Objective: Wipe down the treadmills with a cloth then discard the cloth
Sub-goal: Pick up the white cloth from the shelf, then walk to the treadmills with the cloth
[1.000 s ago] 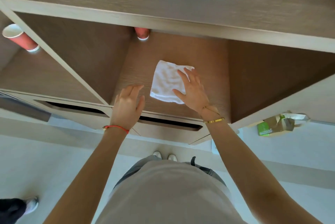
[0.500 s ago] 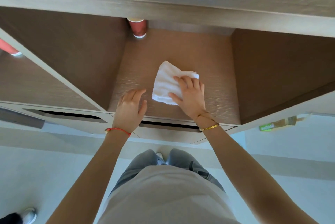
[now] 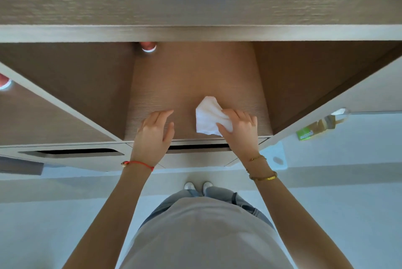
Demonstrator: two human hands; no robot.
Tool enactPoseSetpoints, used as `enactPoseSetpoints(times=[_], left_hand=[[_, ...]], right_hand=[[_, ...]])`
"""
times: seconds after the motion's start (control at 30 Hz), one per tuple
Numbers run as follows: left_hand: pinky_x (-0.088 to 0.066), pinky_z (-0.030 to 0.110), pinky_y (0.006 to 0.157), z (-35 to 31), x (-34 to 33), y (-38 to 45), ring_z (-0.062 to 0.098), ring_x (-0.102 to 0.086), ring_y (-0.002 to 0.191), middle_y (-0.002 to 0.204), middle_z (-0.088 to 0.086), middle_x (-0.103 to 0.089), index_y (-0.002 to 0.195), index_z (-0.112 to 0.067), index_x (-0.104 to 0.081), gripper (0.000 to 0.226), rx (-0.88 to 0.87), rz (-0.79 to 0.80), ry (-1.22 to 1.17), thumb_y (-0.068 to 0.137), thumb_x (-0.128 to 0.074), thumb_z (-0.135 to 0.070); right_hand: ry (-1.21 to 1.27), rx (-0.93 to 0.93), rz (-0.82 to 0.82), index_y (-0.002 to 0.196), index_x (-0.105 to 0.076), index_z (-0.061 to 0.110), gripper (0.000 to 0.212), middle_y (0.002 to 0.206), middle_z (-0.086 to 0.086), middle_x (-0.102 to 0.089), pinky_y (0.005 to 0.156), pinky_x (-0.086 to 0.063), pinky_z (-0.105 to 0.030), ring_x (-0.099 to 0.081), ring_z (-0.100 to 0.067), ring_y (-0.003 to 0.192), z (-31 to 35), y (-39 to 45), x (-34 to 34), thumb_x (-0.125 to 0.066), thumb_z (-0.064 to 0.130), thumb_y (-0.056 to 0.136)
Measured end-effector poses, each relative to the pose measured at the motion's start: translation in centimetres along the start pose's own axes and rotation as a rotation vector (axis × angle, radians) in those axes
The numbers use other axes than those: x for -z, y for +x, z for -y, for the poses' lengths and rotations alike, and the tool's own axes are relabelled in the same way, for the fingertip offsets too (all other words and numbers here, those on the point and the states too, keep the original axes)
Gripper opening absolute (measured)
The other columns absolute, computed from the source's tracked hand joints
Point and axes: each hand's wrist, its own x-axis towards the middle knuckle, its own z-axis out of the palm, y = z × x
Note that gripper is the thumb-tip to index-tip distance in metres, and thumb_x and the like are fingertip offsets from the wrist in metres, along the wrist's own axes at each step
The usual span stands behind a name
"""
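A white cloth [image 3: 206,116] lies bunched on the brown wooden floor of an open shelf compartment [image 3: 191,77], near its front edge. My right hand [image 3: 241,131] covers the cloth's right part, fingers curled over it and thumb pinching it. My left hand [image 3: 152,136] rests on the shelf's front edge to the left of the cloth, fingers relaxed and holding nothing. No treadmill is in view.
A red paper cup [image 3: 148,46] stands at the compartment's back left corner; another red cup [image 3: 4,81] sits in the left compartment. Handle slots [image 3: 71,151] run below the shelf edge. A bag with a green label [image 3: 313,130] lies on the floor at right.
My right hand has drawn the cloth toward the front right of the shelf and bunched it, going from flat pressing to gripping. The left hand stays on the front edge.
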Motion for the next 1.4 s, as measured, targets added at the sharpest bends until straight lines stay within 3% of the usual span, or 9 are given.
enactPoseSetpoints(times=[0.13, 0.37, 0.53, 0.73, 0.83, 1.03, 1.17, 1.3, 1.4], left_hand=[[-0.047, 0.048, 0.099, -1.3, 0.5, -0.7, 0.027, -0.056, 0.117, 0.124, 0.007, -0.062, 0.129, -0.012, -0.059, 0.033, -0.076, 0.035, -0.039, 0.097, -0.053, -0.015], [-0.05, 0.045, 0.092, -5.3, 0.1, -1.6, 0.027, -0.056, 0.112, 0.118, 0.008, -0.063, 0.127, -0.011, -0.06, 0.031, -0.287, 0.137, -0.069, 0.097, -0.054, -0.012], [-0.049, 0.032, 0.089, -9.7, -1.6, -2.8, 0.023, -0.057, 0.109, 0.117, 0.006, -0.065, 0.126, -0.01, -0.061, 0.031, -0.489, 0.188, -0.081, 0.096, -0.056, -0.011], [-0.05, 0.047, 0.096, -17.7, -5.5, -6.7, 0.025, -0.058, 0.114, 0.123, 0.007, -0.065, 0.126, -0.007, -0.061, 0.031, -0.734, 0.306, -0.097, 0.095, -0.057, -0.01], [-0.049, 0.047, 0.098, -22.3, -7.9, -10.2, 0.025, -0.059, 0.115, 0.122, 0.007, -0.065, 0.126, -0.007, -0.061, 0.032, -0.832, 0.356, -0.114, 0.095, -0.057, -0.01], [-0.05, 0.042, 0.095, -31.7, -13.6, -18.8, 0.025, -0.06, 0.111, 0.119, 0.007, -0.067, 0.125, -0.007, -0.063, 0.032, -0.987, 0.482, -0.172, 0.093, -0.059, -0.009], [-0.045, 0.031, 0.096, -37.1, -17.3, -24.1, 0.021, -0.06, 0.11, 0.117, 0.006, -0.067, 0.124, -0.009, -0.064, 0.03, -1.104, 0.566, -0.204, 0.094, -0.059, -0.01], [-0.05, 0.04, 0.093, -42.2, -20.4, -27.9, 0.027, -0.062, 0.107, 0.114, 0.008, -0.068, 0.121, -0.008, -0.064, 0.03, -1.218, 0.65, -0.211, 0.095, -0.053, -0.016], [-0.049, 0.039, 0.094, -46.1, -22.6, -30.3, 0.027, -0.062, 0.108, 0.115, 0.006, -0.068, 0.122, -0.01, -0.064, 0.028, -1.287, 0.707, -0.202, 0.096, -0.056, -0.012]], right_hand=[[0.004, -0.094, -0.09, 0.105, -0.068, 0.015, 0.028, 0.091, -0.004, -0.067, 0.078, -0.04, -0.039, -0.06, -0.029, 0.082, -0.6, -3.6, 2.3, -0.074, 0.026, 0.079], [0.031, -0.321, -0.198, 0.11, -0.067, 0.016, 0.031, 0.092, -0.004, -0.064, 0.087, -0.034, -0.037, -0.058, -0.03, 0.084, -3.0, -11.5, 6.4, -0.073, 0.028, 0.082], [0.018, -0.486, -0.288, 0.105, -0.068, 0.016, 0.026, 0.086, -0.002, -0.064, 0.089, -0.036, -0.039, -0.059, -0.029, 0.08, -5.5, -18.0, 8.9, -0.073, 0.028, 0.083], [0.041, -0.708, -0.377, 0.104, -0.066, 0.015, 0.026, 0.086, -0.001, -0.063, 0.084, -0.035, -0.032, -0.059, -0.027, 0.081, -9.4, -28.0, 12.5, -0.074, 0.025, 0.081], [0.051, -0.821, -0.405, 0.107, -0.066, 0.015, 0.029, 0.09, -0.002, -0.063, 0.08, -0.041, -0.035, -0.058, -0.027, 0.082, -11.3, -33.9, 14.6, -0.073, 0.025, 0.082], [0.021, -1.011, -0.498, 0.107, -0.066, 0.015, 0.028, 0.09, -0.001, -0.062, 0.073, -0.038, -0.03, -0.054, -0.024, 0.08, -14.9, -46.4, 18.5, -0.074, 0.022, 0.081], [-0.019, -1.139, -0.563, 0.106, -0.065, 0.016, 0.027, 0.09, 0.001, -0.061, 0.071, -0.037, -0.03, -0.053, -0.023, 0.078, -16.6, -53.5, 20.9, -0.073, 0.023, 0.082], [-0.036, -1.253, -0.641, 0.105, -0.065, 0.017, 0.024, 0.088, 0.002, -0.06, 0.072, -0.041, -0.033, -0.047, -0.018, 0.074, -18.1, -58.7, 22.5, -0.072, 0.023, 0.083], [-0.041, -1.351, -0.712, 0.106, -0.065, 0.018, 0.024, 0.086, 0.005, -0.057, 0.071, -0.042, -0.032, -0.047, -0.016, 0.075, -19.6, -62.0, 23.5, -0.072, 0.023, 0.083]])
